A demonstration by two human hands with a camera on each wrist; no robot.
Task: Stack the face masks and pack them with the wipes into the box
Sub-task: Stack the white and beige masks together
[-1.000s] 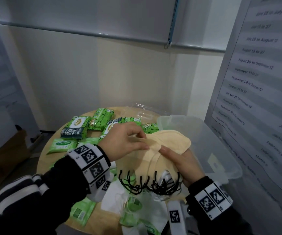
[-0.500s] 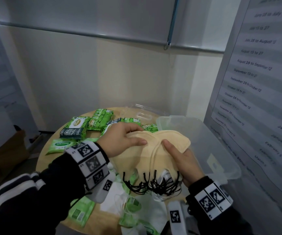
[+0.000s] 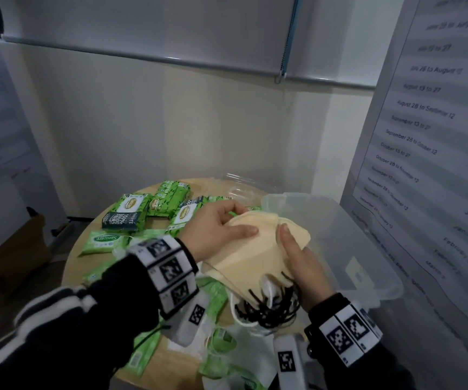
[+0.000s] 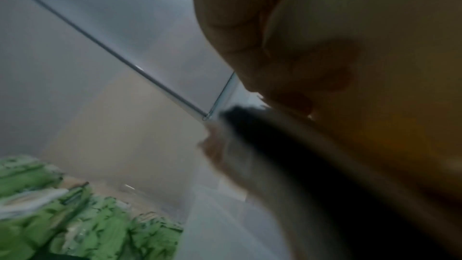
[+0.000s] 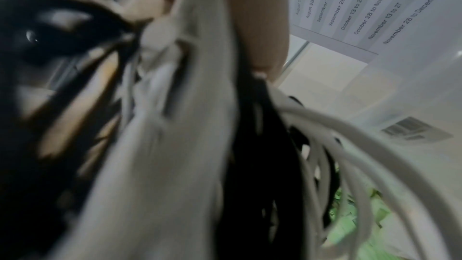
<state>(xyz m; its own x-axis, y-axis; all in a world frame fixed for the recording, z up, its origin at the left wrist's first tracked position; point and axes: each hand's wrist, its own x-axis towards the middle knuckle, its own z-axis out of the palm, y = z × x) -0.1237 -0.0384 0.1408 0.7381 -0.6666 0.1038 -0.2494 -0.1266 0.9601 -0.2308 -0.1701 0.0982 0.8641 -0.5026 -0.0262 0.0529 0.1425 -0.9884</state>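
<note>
A stack of face masks (image 3: 251, 256), beige on top with white and black ones beneath, is held above the round table. My left hand (image 3: 218, 229) grips its far left edge, thumb lying flat on top. My right hand (image 3: 301, 261) holds the right side, thumb on top and fingers underneath. Black and white ear loops (image 3: 268, 308) dangle at the near end and fill the right wrist view as ear loops (image 5: 262, 145). The clear plastic box (image 3: 367, 266) stands open just to the right. Green wipe packs (image 3: 131, 211) lie on the table's far left.
More green wipe packets (image 3: 142, 350) and white wrappers (image 3: 244, 358) lie near the round wooden table's (image 3: 72, 266) front edge. A clear lid (image 3: 241, 187) lies at the back. A printed date sheet (image 3: 429, 136) hangs on the right, close behind the box.
Both hands have tilted the mask stack, raising its far end and shifting it slightly toward the box. The left thumb has slid flatter across the top mask.
</note>
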